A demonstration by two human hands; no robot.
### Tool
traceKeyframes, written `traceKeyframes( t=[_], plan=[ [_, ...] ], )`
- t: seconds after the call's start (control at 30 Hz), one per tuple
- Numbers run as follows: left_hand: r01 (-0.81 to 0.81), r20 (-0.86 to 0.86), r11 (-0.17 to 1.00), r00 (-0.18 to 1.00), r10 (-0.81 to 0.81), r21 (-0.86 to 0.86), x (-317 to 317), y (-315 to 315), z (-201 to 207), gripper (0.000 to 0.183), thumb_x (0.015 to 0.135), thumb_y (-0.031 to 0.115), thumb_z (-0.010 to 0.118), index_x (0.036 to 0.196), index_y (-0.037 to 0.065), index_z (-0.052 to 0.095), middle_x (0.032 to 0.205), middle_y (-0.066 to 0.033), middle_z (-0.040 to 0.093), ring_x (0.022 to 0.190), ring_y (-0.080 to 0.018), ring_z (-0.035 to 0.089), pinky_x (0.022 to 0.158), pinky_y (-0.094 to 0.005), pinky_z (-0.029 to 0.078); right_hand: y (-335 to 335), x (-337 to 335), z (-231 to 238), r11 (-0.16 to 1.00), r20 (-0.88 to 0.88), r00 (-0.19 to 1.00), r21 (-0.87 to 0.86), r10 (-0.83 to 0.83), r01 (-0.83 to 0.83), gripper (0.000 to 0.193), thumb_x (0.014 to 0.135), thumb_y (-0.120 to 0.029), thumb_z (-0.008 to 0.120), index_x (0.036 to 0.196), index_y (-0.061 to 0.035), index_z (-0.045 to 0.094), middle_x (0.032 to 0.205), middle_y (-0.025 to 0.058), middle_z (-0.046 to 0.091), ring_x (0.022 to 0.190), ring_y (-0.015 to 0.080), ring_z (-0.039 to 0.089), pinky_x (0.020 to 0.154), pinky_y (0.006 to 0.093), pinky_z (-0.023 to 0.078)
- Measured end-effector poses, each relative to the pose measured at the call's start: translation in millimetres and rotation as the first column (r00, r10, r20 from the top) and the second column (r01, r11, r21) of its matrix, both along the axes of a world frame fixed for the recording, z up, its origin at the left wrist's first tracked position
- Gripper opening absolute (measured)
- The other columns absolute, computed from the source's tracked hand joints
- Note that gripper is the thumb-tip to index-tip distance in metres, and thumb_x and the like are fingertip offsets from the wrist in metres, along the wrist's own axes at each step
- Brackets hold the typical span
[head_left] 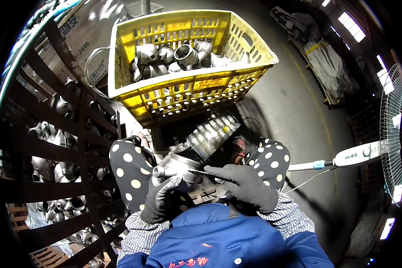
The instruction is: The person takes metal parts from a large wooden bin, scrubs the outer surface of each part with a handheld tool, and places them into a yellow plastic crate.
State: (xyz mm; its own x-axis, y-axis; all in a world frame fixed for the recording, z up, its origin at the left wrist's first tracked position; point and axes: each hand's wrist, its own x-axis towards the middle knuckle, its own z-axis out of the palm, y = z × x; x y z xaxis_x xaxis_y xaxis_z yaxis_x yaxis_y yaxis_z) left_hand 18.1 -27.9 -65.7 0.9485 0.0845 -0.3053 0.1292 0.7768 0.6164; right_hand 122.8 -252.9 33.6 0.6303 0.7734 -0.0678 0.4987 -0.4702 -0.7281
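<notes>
One metal fitting [179, 167], near, between the knees [130, 169]; held in left hand [161, 194], fingers curled round its near left side; thin tool [198, 171] pinched in right hand [245, 182], tip at fitting's right side; probably heavy, stiff, hardly fragile, perhaps slippery; best gripped round broad body, clear of ridged rim [185, 160].

To my right, one white floor fan [361, 154] with a wire guard is standing, its light-blue collar [319, 165] circling the pole; one thin pale cable [311, 181] is trailing near it; one pale wrapped bundle [330, 69], yellow-strapped, is lying on wooden boards [307, 64]; bright windows [352, 27] are glaring above; a faint yellow line [324, 127] is crossing the grey floor [297, 102]; one printed panel [87, 42] is showing at upper left.
</notes>
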Motion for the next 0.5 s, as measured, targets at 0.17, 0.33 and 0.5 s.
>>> traceKeyframes(
  t=[0.17, 0.33, 0.5],
  plan=[
    [0.002, 0.009, 1.0, 1.0, -0.002, -0.014, 8, 0, 11, 0.065, 0.083, -0.004, 0.063, 0.14, -0.001, 0.032, 0.116, -0.0163, 0.058, 0.09, -0.0149, 0.065, 0.076, -0.0208, 0.054, -1, 3, -1, 0.984, -0.316, 0.946, 0.131, -0.07, 0.117, 0.047, 0.085, -0.016, 0.065, 0.13, -0.0109, 0.054, 0.102, 0.0078, 0.067, 0.088, 0.0161, 0.063, 0.076, 0.0286, 0.05],
    [0.041, -0.057, 0.993, 0.998, -0.035, 0.111, 6, -7, 25, 0.074, 0.076, -0.003, 0.07, 0.14, 0.0, 0.033, 0.116, -0.0137, 0.059, 0.094, -0.0171, 0.064, 0.082, -0.0263, 0.053, 18, 5, -7, 0.923, -0.552, 0.809, 0.171, -0.2, 0.345, 0.051, 0.084, -0.013, 0.068, 0.131, -0.0012, 0.051, 0.117, 0.005, 0.063, 0.101, 0.008, 0.055, 0.087, 0.023, 0.044],
    [0.071, -0.011, 0.978, 0.997, -0.07, 0.196, 4, -21, 24, 0.081, 0.075, -0.002, 0.071, 0.143, -0.002, 0.028, 0.128, -0.0158, 0.051, 0.11, -0.0196, 0.057, 0.091, -0.0291, 0.049, 32, -2, -29, 0.908, -0.654, 0.732, 0.164, -0.193, 0.386, 0.033, 0.084, -0.016, 0.068, 0.11, 0.0056, 0.063, 0.095, 0.0055, 0.067, 0.09, 0.0084, 0.057, 0.08, 0.024, 0.046]
  ],
)
